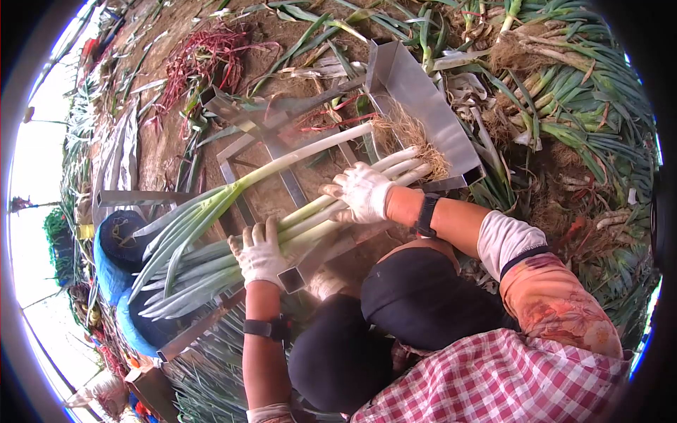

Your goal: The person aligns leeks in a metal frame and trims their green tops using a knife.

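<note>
Several long green onions point(310, 218) lie across a metal rack, white root ends to the upper right and green leaves to the lower left. My right hand point(363, 194), in a white glove, closes around the white stalks below the roots. Farther down, my left hand point(261, 255), also gloved, curls over the bundle where the leaves begin. One separate green onion point(289, 158) lies above my hands, at an angle to the rest. The roots point(416, 141) rest against an angled metal plate point(423, 92) at the rack's end.
Leaves lie over two blue-wrapped round pads point(113, 264) at the rack's left end. Piled green onions point(585, 99) cover the ground at right. Red twine point(204, 63) is heaped at upper left. My dark-covered knees point(430, 296) are close below the rack point(285, 180).
</note>
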A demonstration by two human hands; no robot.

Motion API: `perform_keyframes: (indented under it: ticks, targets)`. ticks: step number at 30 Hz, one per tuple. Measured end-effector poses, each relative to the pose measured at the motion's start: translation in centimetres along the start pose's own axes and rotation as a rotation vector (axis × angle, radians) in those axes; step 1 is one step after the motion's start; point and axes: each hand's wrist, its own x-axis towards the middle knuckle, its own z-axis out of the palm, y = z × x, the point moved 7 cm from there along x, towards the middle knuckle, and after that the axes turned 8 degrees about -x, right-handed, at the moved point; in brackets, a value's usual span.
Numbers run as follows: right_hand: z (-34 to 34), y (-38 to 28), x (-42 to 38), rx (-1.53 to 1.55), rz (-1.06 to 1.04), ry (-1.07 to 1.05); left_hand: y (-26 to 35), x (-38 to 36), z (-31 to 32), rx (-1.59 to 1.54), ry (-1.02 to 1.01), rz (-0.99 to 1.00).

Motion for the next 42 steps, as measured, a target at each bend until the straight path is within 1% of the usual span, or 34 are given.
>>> perform_keyframes:
  ticks: [1,2,4,6,8,10,12,13,14,16,17,18,20,21,22,24,25,26,28,29,30,32,33,34,36,37,40,42]
  targets:
    - [0.1,0.1,0.0,0.022,0.009,-0.050,0.1,-0.1,0.8,0.017,0.004,-0.027]
    - [0.2,0.1,-0.1,0.023,0.009,-0.052,-0.3,-0.4,1.3,0.016,0.002,-0.027]
    - [0.1,0.1,-0.2,0.021,0.020,-0.023,0.0,-0.7,0.4,-0.037,0.006,0.030]
    - [0.4,0.1,-0.5,0.032,0.015,-0.018,0.5,-1.1,-0.2,-0.023,0.043,-0.015]
    - [0.0,0.0,-0.3,0.013,0.030,-0.025,0.6,-1.5,0.2,-0.057,0.131,0.014]
    - [-0.2,0.2,0.3,0.062,0.074,-0.039,0.5,-1.3,0.2,-0.106,0.091,0.040]
    - [-2.5,0.2,1.2,-0.018,0.040,0.193,0.4,-1.3,0.2,-0.162,0.110,0.021]
    - [-3.6,1.0,2.2,0.051,0.078,0.268,0.3,-1.3,0.1,-0.159,0.115,0.014]
    - [-4.6,1.4,3.1,0.012,0.162,0.342,0.4,-1.5,0.0,-0.185,0.128,0.010]
    - [-4.7,2.1,5.9,-0.080,0.188,0.339,0.5,-1.7,-0.5,-0.200,0.121,0.008]
    - [-3.0,2.4,7.7,-0.151,0.230,0.332,0.4,-1.7,-0.4,-0.204,0.147,0.004]
    - [-3.5,2.3,8.4,-0.152,0.226,0.334,0.4,-1.8,-0.5,-0.204,0.149,0.000]
    - [-2.1,2.2,10.0,-0.077,0.194,0.009,0.4,-2.0,-0.8,-0.246,0.164,0.003]
    - [-1.8,2.2,10.6,-0.068,0.180,-0.052,0.4,-2.0,-0.9,-0.239,0.183,0.009]
    - [-1.9,2.4,10.4,-0.073,0.179,-0.051,0.4,-2.1,-0.8,-0.242,0.188,0.008]
    - [-3.2,2.2,9.8,0.129,0.084,0.118,0.4,-2.1,-0.8,-0.240,0.206,0.006]
    - [-4.3,2.2,9.3,0.192,0.142,0.114,0.4,-2.2,-0.9,-0.234,0.241,0.016]
    - [-5.5,2.2,9.0,0.193,0.134,0.109,0.3,-2.3,-0.7,-0.236,0.237,0.008]
    - [-6.8,2.5,8.0,0.463,0.045,0.099,0.5,-2.2,-1.0,-0.252,0.197,0.003]
    - [-7.4,2.8,7.6,0.640,-0.030,0.177,0.5,-2.3,-1.0,-0.219,0.205,0.005]
    - [-7.9,3.4,6.8,0.642,0.024,0.178,0.4,-2.3,-1.0,-0.221,0.201,0.005]
    - [-8.1,4.0,5.7,0.422,0.081,-0.061,0.3,-2.2,-0.9,-0.242,0.211,0.010]
    - [-7.1,4.6,5.3,0.433,0.108,-0.072,0.3,-2.2,-1.1,-0.243,0.204,0.002]
    - [-6.1,4.9,5.3,0.439,0.119,-0.078,0.4,-2.2,-1.0,-0.233,0.240,0.011]
    - [-2.2,5.3,4.5,0.247,0.087,-0.418,0.2,-2.1,-0.9,-0.287,0.260,0.033]
    - [-1.7,5.1,4.7,0.240,0.048,-0.339,0.0,-2.0,-0.5,-0.285,0.220,-0.023]
    - [-1.2,5.6,4.2,0.322,0.156,-0.339,0.0,-1.9,-0.4,-0.257,0.232,-0.033]
    - [-0.5,5.7,4.5,0.354,0.097,-0.239,0.0,-2.1,-0.6,-0.257,0.326,0.038]
